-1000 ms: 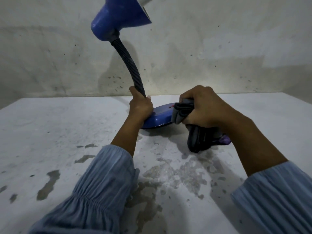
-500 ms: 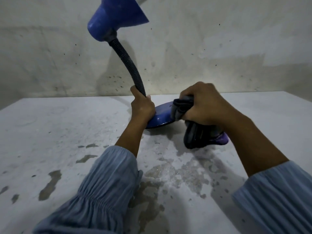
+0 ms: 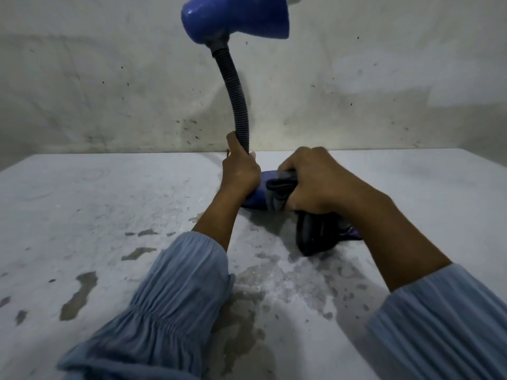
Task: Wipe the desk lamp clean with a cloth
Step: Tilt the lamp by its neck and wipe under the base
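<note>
A blue desk lamp stands at the back of the white table, its shade (image 3: 236, 17) up at the top edge of the view. Its black ribbed neck (image 3: 233, 86) curves down to a blue round base (image 3: 259, 194). My left hand (image 3: 240, 171) is closed around the bottom of the neck. My right hand (image 3: 315, 179) grips a dark grey cloth (image 3: 279, 192) and presses it on the right part of the base. The loose end of the cloth (image 3: 315, 237) hangs down to the table under my wrist. Most of the base is hidden by both hands.
The white table top (image 3: 109, 215) has worn grey patches where the paint has flaked (image 3: 79, 294), mostly near me. A stained pale wall (image 3: 384, 78) rises right behind the lamp. Light blue sleeves cover both my forearms.
The lamp and both hands sit further right in the view and the shade leans more upright. My right hand has pushed the cloth further left over the base, closer to my left hand.
</note>
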